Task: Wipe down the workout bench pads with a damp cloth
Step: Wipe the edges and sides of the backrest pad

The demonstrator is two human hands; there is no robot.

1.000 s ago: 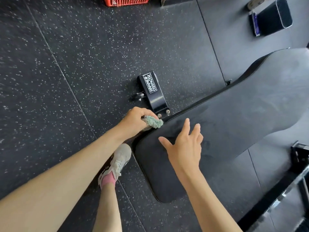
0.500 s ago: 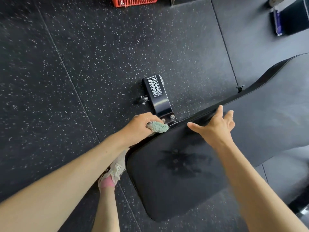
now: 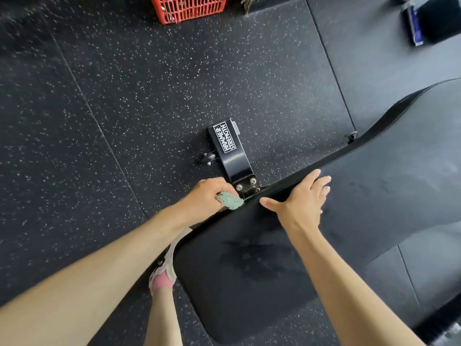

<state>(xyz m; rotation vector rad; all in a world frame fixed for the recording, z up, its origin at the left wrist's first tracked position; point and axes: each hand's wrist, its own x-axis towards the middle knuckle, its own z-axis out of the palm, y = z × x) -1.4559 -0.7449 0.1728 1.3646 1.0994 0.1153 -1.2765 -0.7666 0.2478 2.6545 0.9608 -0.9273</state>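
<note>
A long black bench pad (image 3: 374,211) runs from the bottom centre up to the right edge. A damp handprint-shaped patch darkens its near end. My left hand (image 3: 204,196) grips a bunched pale green cloth (image 3: 230,201) against the pad's left side edge, just below the bench's metal foot. My right hand (image 3: 303,202) lies flat on the pad's top with its fingers straight and reaching the far edge, a short way right of the cloth.
The black steel bench foot (image 3: 230,152) marked Hammer Strength sticks out onto the speckled rubber floor. My shoe and pink sock (image 3: 164,268) stand beside the pad's near corner. A red basket (image 3: 189,7) sits at the top, dark equipment (image 3: 434,18) at top right.
My right hand lifted from the pad's near end and moved up to its far edge, leaving a damp print. The left hand with the cloth stayed at the pad's side edge.
</note>
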